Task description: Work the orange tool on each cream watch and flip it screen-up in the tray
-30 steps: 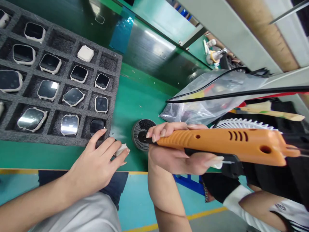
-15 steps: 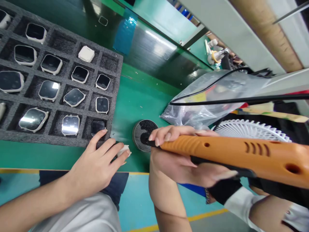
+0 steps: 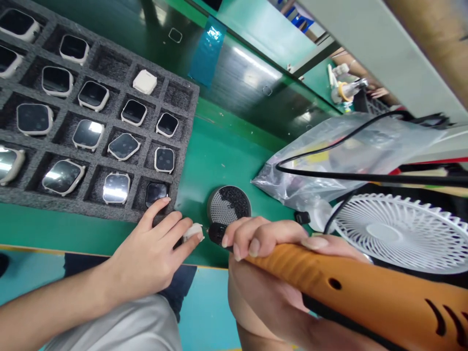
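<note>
My left hand is closed around a small off-white watch case, mostly hidden by my fingers. Its index finger reaches over a dark-faced smartwatch in the corner pocket of a grey foam tray. My right hand grips an orange electric screwdriver, which lies almost level. The tool's black nose points left, a short way from the case; whether its bit touches cannot be made out. Just behind the nose stands a round grey dish with a perforated top, partly covered by tiny black pieces.
Watches sit in many tray pockets. A clear plastic bag and a white fan grille are at the right, with a black cable crossing over. Blue film lies at the back. Part of another person shows far off.
The screwdriver's nose has moved from over the dish down toward the off-white case. My left hand still holds the case. The view has shifted slightly, showing more of the fan.
</note>
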`<state>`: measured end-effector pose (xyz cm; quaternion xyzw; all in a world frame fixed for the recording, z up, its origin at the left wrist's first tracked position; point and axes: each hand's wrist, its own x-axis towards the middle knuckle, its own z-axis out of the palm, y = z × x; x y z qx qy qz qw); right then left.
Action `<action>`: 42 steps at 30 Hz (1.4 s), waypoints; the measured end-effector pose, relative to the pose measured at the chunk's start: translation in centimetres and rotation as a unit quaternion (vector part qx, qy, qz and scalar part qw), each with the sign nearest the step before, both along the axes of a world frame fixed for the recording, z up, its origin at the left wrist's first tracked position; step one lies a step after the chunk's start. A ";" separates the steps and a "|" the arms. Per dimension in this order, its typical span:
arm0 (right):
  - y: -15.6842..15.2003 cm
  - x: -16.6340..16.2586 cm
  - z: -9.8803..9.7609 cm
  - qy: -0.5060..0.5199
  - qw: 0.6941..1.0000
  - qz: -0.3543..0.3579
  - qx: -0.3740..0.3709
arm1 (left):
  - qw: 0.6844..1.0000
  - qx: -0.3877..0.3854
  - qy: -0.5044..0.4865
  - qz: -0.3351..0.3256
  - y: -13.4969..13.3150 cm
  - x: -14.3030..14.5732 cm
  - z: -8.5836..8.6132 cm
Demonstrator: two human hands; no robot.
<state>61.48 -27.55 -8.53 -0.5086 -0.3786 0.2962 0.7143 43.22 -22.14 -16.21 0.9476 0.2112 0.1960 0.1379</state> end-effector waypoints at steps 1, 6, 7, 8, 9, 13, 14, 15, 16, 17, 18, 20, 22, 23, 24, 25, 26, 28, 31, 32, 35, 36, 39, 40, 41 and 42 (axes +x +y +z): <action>0.0 0.0 0.0 0.000 1.000 0.003 -0.001 | 1.000 0.000 0.000 0.000 0.0 0.0 0.0; 0.0 0.2 0.0 0.000 1.000 0.007 -0.007 | 1.000 -0.002 -0.001 0.000 -0.1 0.0 0.0; 0.0 0.2 -0.1 0.000 1.000 0.005 -0.007 | 1.000 -0.001 -0.002 0.001 -0.1 0.0 0.0; 0.0 0.2 -0.1 0.001 1.000 0.004 -0.008 | 1.000 -0.001 -0.002 0.001 -0.1 0.0 0.0; 0.0 0.2 -0.1 0.002 1.000 0.006 -0.011 | 1.000 0.000 -0.001 0.002 -0.1 0.0 0.0; 0.1 0.2 -0.2 -0.002 1.000 0.014 -0.018 | 1.000 -0.003 0.001 0.001 -0.1 0.0 0.0; 0.1 0.2 -0.2 -0.003 1.000 0.012 -0.016 | 1.000 -0.004 0.002 0.001 -0.1 0.1 0.0; 0.2 0.2 -0.2 -0.003 1.000 0.008 -0.014 | 1.000 -0.004 0.001 0.001 0.0 0.1 0.0; 0.2 0.2 -0.2 -0.002 1.000 0.006 -0.011 | 1.000 -0.003 0.000 0.001 0.0 0.1 0.0; 0.2 0.2 -0.2 -0.002 1.000 0.006 -0.009 | 1.000 -0.002 -0.001 0.002 0.0 0.0 0.0; 0.3 0.2 -0.2 -0.003 1.000 0.010 -0.010 | 1.000 -0.001 -0.002 0.001 0.0 0.0 0.0; 0.4 0.2 -0.1 -0.004 1.000 0.017 -0.013 | 1.000 0.001 -0.003 0.001 -0.1 0.0 0.0; 0.6 0.0 0.0 -0.006 1.000 0.018 -0.012 | 1.000 0.004 -0.001 0.002 0.0 0.0 0.1; 0.6 -0.1 0.0 -0.007 1.000 0.015 -0.011 | 1.000 0.005 -0.001 0.002 0.0 0.1 0.1; 0.7 -0.2 0.0 -0.010 1.000 0.012 -0.010 | 1.000 0.006 0.000 0.004 0.0 0.1 0.1; 0.7 -0.2 0.0 -0.012 1.000 0.011 -0.010 | 1.000 0.007 -0.001 0.005 0.0 0.1 0.1; 0.7 -0.3 0.0 -0.014 1.000 0.010 -0.010 | 1.000 0.007 -0.002 0.005 0.0 0.1 0.1; 0.7 -0.4 0.0 -0.015 1.000 0.008 -0.011 | 1.000 0.007 -0.004 0.007 0.0 0.2 0.1; 0.6 -0.4 0.0 -0.012 1.000 0.008 -0.011 | 1.000 0.007 -0.005 0.007 0.0 0.2 0.1; 0.6 -0.5 0.0 -0.012 1.000 0.008 -0.012 | 1.000 0.006 -0.005 0.007 0.0 0.2 0.1; 0.7 -0.7 -0.2 -0.012 1.000 0.000 -0.011 | 1.000 0.003 -0.006 0.006 0.0 0.1 0.0; 0.8 -0.7 -0.3 -0.012 1.000 -0.002 -0.007 | 1.000 0.004 -0.007 0.006 0.0 0.1 0.0; 1.1 -0.8 -0.9 -0.013 1.000 0.010 0.010 | 1.000 0.003 -0.011 0.009 0.0 0.1 0.0; 1.2 -0.8 -1.2 -0.009 1.000 0.016 0.012 | 1.000 0.002 -0.014 0.010 0.0 0.1 0.0; 1.2 -0.6 -1.4 -0.003 1.000 0.022 0.011 | 1.000 0.001 -0.015 0.010 0.0 0.1 0.0; 1.3 -0.4 -1.5 0.003 1.000 0.027 0.015 | 1.000 0.001 -0.015 0.009 0.1 0.1 0.0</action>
